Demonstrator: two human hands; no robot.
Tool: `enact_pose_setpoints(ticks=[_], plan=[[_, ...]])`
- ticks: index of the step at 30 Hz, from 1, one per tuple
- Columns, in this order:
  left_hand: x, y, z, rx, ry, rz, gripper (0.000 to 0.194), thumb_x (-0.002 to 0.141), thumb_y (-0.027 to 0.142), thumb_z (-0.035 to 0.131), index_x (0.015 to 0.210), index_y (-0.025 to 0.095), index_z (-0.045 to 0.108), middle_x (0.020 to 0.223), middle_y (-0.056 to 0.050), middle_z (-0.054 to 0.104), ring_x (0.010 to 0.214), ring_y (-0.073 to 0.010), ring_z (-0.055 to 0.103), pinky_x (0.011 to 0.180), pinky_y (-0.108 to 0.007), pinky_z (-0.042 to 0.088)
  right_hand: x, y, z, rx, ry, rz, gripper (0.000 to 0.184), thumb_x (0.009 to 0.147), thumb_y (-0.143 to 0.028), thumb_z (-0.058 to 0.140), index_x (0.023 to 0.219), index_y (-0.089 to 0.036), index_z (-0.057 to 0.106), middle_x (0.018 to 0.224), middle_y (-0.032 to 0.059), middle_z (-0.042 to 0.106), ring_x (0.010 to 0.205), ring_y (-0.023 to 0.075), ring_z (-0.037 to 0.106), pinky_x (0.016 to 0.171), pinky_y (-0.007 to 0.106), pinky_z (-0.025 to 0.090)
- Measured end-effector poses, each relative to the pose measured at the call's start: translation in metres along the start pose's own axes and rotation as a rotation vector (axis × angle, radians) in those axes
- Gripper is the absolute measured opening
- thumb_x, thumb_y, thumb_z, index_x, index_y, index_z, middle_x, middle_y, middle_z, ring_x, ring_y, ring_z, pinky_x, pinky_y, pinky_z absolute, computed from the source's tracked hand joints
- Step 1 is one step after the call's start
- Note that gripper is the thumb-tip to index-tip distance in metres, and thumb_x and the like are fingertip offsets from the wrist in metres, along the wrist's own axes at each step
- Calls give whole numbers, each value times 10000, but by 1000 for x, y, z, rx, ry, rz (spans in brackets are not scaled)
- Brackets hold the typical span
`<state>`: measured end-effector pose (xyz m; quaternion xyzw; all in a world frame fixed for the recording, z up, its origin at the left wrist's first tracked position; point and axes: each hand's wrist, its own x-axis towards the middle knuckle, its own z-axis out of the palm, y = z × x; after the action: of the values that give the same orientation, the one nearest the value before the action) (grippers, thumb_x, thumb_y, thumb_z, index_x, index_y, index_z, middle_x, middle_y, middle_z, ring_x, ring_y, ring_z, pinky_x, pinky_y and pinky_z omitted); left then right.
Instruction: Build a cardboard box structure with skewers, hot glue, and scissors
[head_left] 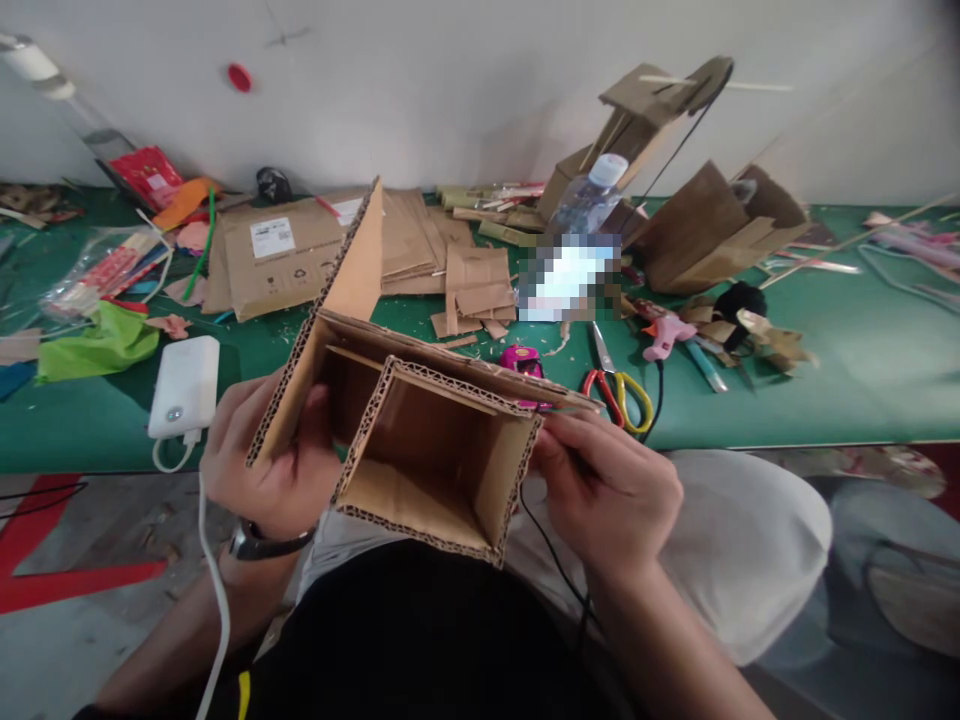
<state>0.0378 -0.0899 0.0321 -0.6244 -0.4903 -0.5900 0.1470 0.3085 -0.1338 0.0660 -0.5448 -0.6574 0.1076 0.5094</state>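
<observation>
An open-fronted cardboard structure is held above the lap, just in front of the counter. It is made up of a square box set under a long panel, with a slanted panel rising at the left; the corrugated edges are turned upward. The slanted panel is gripped by the left hand, its thumb on the inner face and its fingers wrapped behind. The right hand is closed in a pinch at the box's right side, by the end of the long panel; which edge lies between the fingertips cannot be told.

The step in hand is judged to be a steadying or checking of how the panels meet. For any next move, support from both sides would seem to be called for, so that the joints are not strained.

Beyond the structure, a magenta object is partly covered by the long panel. Scissors are laid to its right, with a pink glue gun near them. Farther back, cut cardboard pieces are scattered, and a white power bank is seen at the left.
</observation>
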Motion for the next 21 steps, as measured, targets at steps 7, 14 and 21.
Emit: enact_pose_setpoints(ticks=[7, 14, 21], plan=[[-1, 6, -7, -2, -1, -140, 114, 810, 249, 857, 869, 199, 774, 898, -48, 808, 838, -249, 778, 759, -427, 634, -1, -2, 4, 67, -48, 80, 138, 942, -222, 765, 838, -264, 845, 673, 13, 769, 567, 173, 709, 537, 278, 566], [6, 8, -4, -74, 13, 44, 315, 811, 131, 832, 1114, 200, 773, 1068, -67, 831, 936, -252, 805, 801, -427, 659, 6, -4, 4, 212, -70, 270, 193, 916, -297, 811, 739, -221, 819, 527, -9, 667, 450, 136, 588, 421, 236, 434], [4, 21, 3, -124, 50, 9, 289, 812, 180, 792, 1088, 243, 734, 1094, -64, 832, 952, -261, 798, 773, -473, 678, 0, 5, 14, 513, -65, 544, 375, 913, -499, 824, 666, -231, 737, 494, 1, 639, 380, 138, 520, 351, 253, 388]])
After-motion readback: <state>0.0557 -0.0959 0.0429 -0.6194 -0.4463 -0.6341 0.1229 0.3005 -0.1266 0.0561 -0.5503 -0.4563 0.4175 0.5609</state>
